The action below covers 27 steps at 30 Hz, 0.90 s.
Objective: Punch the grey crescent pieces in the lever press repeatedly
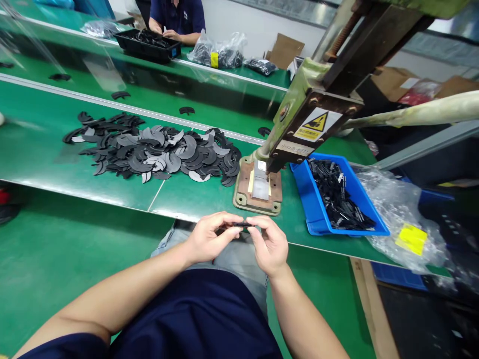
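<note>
- Above and to the right of the fingers, a yellow-and-black warning label [318, 123] with a triangle and a hand sign was stuck on the press [295, 82]; a pale strip [295, 148] beneath it bore characters (too small to read surely).
- Farther right of the fingers, a yellow label [411, 239] lay on a clear plastic bag [391, 199], its print unreadable.
- Just beyond the fingertips, the press base [243, 192] stood at the near edge of the green bench [33, 144], a metal fixture [261, 190] on it; the column rose over it and hid some of what lay behind.
- To the right of the fingers was a blue bin [302, 192], heaped with slim black parts [333, 194].
- Ahead and to the left of the fingers spread a pile of dark curved pieces [160, 149] (a few caught the light).
- Well beyond the fingers, past a pale rail, a co-worker's hands [172, 35] were at a black tray [145, 51].
- The left hand [209, 237] and right hand [271, 244] pinched a thin black part [242, 225] between thumbs and fingers, one at each end, in front of the press base; the fingertips were nearly together.
</note>
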Tool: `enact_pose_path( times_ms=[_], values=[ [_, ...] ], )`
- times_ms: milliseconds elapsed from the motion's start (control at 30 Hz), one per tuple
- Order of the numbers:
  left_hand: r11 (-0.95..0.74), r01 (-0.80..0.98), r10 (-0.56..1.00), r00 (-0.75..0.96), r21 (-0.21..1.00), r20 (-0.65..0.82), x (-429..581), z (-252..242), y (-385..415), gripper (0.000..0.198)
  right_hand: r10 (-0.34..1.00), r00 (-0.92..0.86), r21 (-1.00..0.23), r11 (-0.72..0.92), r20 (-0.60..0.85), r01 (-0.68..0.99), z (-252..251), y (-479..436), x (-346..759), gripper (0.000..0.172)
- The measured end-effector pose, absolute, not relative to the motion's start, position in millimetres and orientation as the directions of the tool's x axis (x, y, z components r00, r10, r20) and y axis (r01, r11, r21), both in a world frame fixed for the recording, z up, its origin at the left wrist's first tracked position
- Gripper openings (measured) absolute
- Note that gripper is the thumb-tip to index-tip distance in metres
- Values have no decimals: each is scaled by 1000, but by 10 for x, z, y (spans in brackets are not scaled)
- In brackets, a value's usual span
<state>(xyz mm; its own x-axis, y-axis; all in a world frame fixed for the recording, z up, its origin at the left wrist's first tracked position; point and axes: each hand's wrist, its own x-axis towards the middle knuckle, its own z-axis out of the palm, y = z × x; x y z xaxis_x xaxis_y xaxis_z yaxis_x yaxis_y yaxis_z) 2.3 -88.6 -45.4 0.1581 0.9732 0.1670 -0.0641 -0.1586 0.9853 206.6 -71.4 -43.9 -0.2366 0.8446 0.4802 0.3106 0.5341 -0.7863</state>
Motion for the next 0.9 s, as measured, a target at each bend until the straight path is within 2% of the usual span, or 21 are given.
enact_pose_path(
  times_ms=[100,200,333,400,500,600,667,733,833,867,900],
  values=[
    [-130,-84,977,160,988,142,6,-443,-882,28,845,-249,-788,533,473,308,-420,-709,2073,29],
    [4,-222,976,212,975,44,-13,-386,-842,31,835,-296,-784,543,464,301,-361,-678,2085,30],
    [317,-327,888,431,890,-158,-24,-316,-767,36,781,-438,-768,584,445,261,-270,-630,2098,32],
    [377,-312,840,513,872,-179,-21,-308,-716,38,753,-499,-760,599,429,250,-232,-617,2123,34],
    [275,-281,877,465,919,-120,-8,-327,-530,40,780,-462,-738,592,422,326,-140,-570,2246,33],
    [60,-201,954,301,978,3,24,-351,-143,42,845,-221,-731,534,488,425,90,-414,2510,32],
    [-76,-116,974,206,990,98,65,-356,179,36,803,2,-733,542,596,411,367,-241,2738,32],
    [-192,31,970,159,981,185,120,-344,473,30,677,159,-682,640,718,354,747,-49,2955,39],
    [-329,318,939,208,889,273,214,-308,757,22,557,120,-566,774,822,286,1418,181,3150,62],
    [-365,398,927,237,842,290,244,-297,809,21,554,62,-547,788,830,282,1635,231,3167,65],
    [-400,463,914,271,791,303,272,-288,844,20,564,9,-541,787,826,298,1835,268,3164,58]
  ],
)
